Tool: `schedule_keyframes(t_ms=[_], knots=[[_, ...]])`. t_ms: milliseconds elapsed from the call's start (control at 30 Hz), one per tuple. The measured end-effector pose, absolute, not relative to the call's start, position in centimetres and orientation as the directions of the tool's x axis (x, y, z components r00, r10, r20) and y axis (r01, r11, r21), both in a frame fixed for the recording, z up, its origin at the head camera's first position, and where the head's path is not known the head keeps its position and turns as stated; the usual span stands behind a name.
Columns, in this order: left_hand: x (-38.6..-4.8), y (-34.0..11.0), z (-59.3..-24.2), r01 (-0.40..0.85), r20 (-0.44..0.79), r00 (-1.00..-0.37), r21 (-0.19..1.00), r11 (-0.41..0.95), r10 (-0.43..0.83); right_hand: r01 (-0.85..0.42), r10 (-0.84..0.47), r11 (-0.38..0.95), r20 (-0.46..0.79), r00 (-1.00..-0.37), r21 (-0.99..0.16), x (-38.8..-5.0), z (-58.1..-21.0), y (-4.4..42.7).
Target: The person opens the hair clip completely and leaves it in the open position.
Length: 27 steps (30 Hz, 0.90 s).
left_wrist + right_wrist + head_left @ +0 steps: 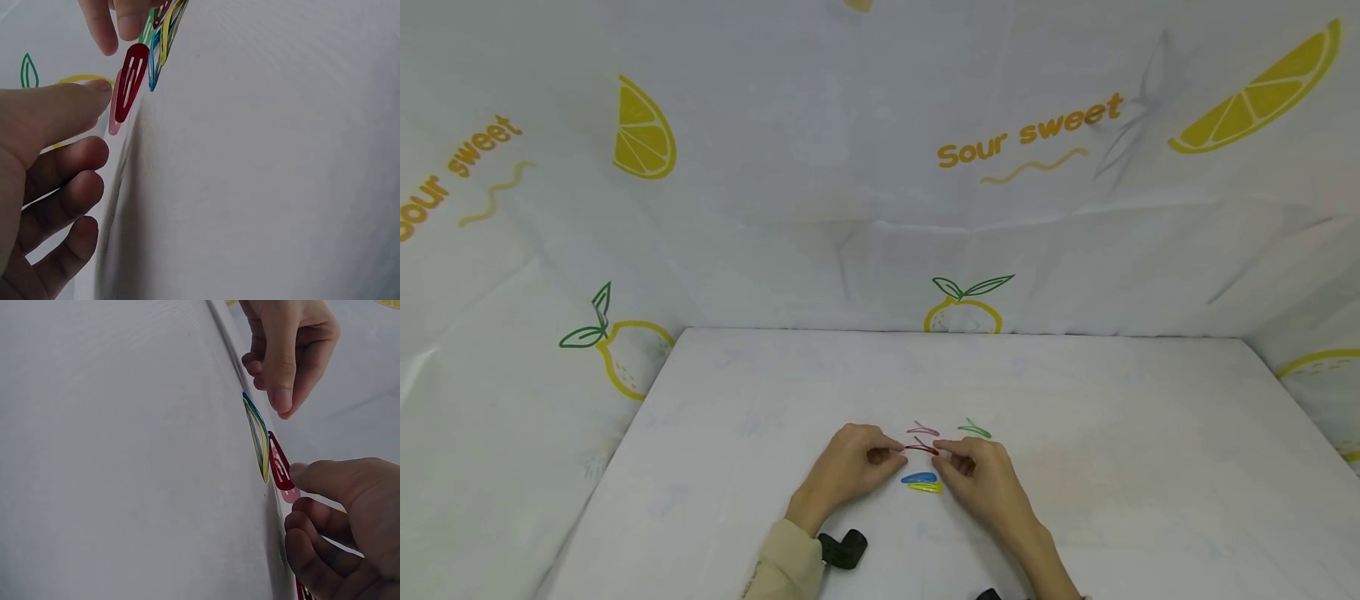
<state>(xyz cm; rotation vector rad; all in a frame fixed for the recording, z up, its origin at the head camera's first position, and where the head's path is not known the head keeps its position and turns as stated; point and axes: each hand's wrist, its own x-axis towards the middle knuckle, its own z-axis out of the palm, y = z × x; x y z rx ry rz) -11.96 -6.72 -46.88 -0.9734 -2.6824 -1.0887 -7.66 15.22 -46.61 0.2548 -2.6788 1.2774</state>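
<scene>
A dark red snap hair clip (pixel 925 448) lies with its two arms spread, between my hands. My left hand (pixel 857 458) has its thumb and index finger close together beside the clip's narrow tip. On the other side, my right hand (pixel 981 475) has thumb and index finger parted around the wide end. In the right wrist view the thumb (pixel 319 477) is right against or very near the red clip (pixel 280 465); contact is unclear. Both ends of the clip show uncovered. A pink clip (pixel 922 429) lies just behind it, also spread.
Nearer the body lie a blue clip (pixel 919 477) and a yellow clip (pixel 926 487), side by side. A green clip (pixel 974 428) rests behind my right hand. Another red clip (pixel 303 590) partly shows under the right fingers. A lemon-print cloth (pixel 820 275) hangs behind the white table (pixel 737 400).
</scene>
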Motion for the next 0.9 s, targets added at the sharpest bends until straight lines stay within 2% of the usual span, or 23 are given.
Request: schedule_keyframes(t_ms=[167, 367, 533, 900], knots=[[-11.6, -7.0, -46.5, 0.555, 0.220, -0.802, 0.620, 0.555, 0.556, -0.246, -0.126, 0.604, 0.214, -0.969, -0.758, -7.4, -46.3, 15.3], [-11.1, -6.9, -45.8, 0.536, 0.113, -0.796, 0.588, 0.607, 0.594, -0.300, -0.272, 0.539, 0.175, -0.946, -0.787, -7.2, -46.1, 15.6], [-11.0, -6.6, -45.6, 0.553, 0.098, -0.783, 0.563, 0.615, 0.614, -0.287, -0.336, 0.519, 0.117, -0.935, -0.805, -7.3, -46.1, 15.8], [-11.2, -6.2, -45.9, 0.567, 0.091, -0.771, 0.548, 0.615, 0.630, -0.265, -0.360, 0.528, 0.070, -0.930, -0.807, -7.4, -45.9, 15.8]])
